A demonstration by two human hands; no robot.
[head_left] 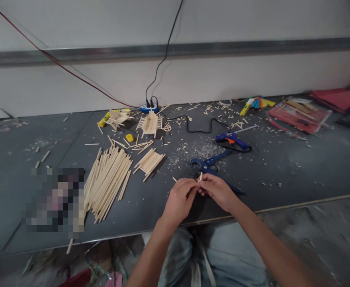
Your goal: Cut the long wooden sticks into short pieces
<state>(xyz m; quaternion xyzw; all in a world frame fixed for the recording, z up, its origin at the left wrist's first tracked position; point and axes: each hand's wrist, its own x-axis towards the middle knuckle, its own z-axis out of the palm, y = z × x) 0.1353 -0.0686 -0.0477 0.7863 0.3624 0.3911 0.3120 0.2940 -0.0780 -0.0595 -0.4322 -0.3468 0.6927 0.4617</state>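
Observation:
My left hand (179, 199) and my right hand (218, 191) meet over the near edge of the dark table (282, 167). Both are closed in a pinch around a short wooden stick piece (200, 177), whose tip pokes up between the fingers. A blue cutter (207, 164) lies just behind my right hand. To the left of my hands lies a big pile of long wooden sticks (107, 181) and a small glued stick panel (149, 161).
A blue glue gun (231, 139) with a black cord lies behind the cutter. Small stick models (150, 122) stand near a power strip (149, 107) by the wall. Red folders and coloured papers (300, 113) lie at the far right. Stick offcuts litter the table.

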